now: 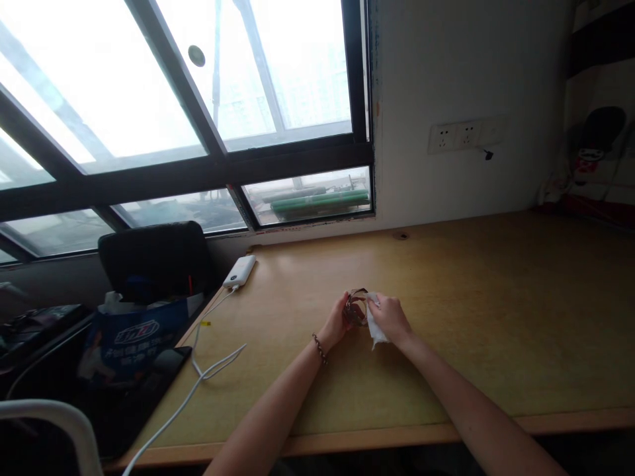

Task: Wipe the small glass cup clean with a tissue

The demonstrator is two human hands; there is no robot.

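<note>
My left hand (336, 324) grips a small clear glass (355, 307) just above the wooden desk (486, 297), near its middle. A beaded bracelet circles that wrist. My right hand (390, 317) holds a white tissue (376, 332) pressed against the glass's right side and rim. The two hands meet around the glass, so most of it is hidden.
A white power bank (239, 271) lies at the desk's back left with a white cable (208, 370) trailing to the front edge. Left of the desk stand a black chair (153, 254) and a blue bag (131, 340). Wall sockets (456, 135) sit above the desk.
</note>
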